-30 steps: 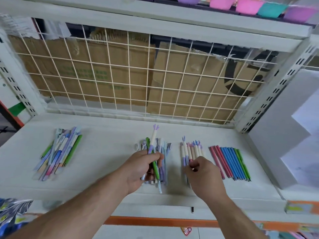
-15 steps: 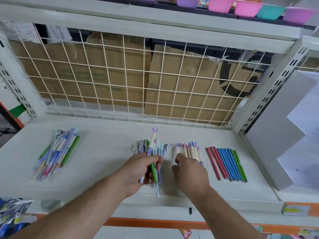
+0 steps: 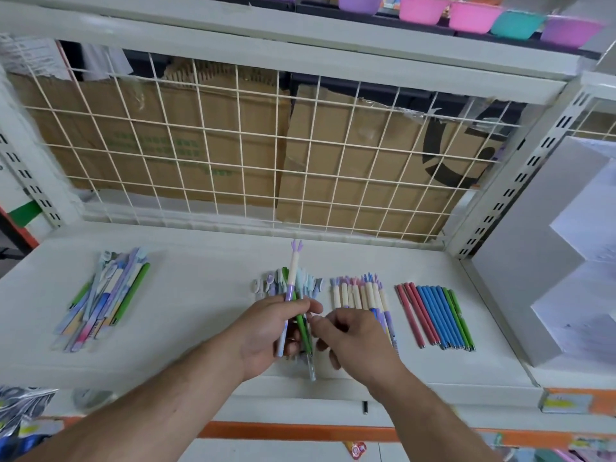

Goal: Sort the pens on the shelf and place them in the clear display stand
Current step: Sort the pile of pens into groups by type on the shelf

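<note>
While the left hand [image 3: 266,331] grips a bundle of pens (a cream-and-purple pen with a forked top [image 3: 293,271], a green plastic pen [image 3: 302,323] and at least one more), the right hand [image 3: 358,340] sits just beside it with its fingers curled; whether it pinches anything cannot be told. Four groups lie on the white metal shelf [image 3: 200,295]:

- a mixed pile [image 3: 103,301] at left
- a central pile [image 3: 313,283]
- a cream-barrelled row [image 3: 363,296]
- a slim row [image 3: 433,315], with three red and two green pens flanking blue ones

The widest bare surface lies between the mixed and central piles. A pale stepped display stand [image 3: 533,261] bounds the right side.
</note>
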Demonstrator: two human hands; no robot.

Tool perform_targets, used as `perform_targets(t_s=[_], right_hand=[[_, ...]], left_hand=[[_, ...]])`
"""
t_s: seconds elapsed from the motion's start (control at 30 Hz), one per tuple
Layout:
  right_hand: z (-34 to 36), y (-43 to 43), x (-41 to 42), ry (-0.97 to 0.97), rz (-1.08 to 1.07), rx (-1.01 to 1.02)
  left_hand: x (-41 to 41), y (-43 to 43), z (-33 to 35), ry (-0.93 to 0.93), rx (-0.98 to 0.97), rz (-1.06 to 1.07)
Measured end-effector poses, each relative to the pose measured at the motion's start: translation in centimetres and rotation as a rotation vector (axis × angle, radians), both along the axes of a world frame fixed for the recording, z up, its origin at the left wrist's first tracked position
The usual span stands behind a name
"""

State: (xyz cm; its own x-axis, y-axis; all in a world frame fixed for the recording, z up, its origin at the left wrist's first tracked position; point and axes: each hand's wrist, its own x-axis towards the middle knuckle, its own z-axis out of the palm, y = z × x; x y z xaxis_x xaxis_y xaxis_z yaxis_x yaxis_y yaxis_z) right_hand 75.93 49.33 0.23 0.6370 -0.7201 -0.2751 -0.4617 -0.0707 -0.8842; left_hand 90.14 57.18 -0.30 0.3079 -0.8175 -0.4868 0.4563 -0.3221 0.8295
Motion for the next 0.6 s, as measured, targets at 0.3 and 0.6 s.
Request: perform_targets(t_s=[0.3,0.6], right_hand=[[0.3,0.4,-1.6,-0.039,0.017,0.146],[-0.7,0.2,0.0,-0.017,-0.093,0.097]], left_hand=[[-0.6,-0.7,-0.7,-0.017,-0.023,-0.094],[0.6,-0.1,-0.9,0.013,0.009,0.08]])
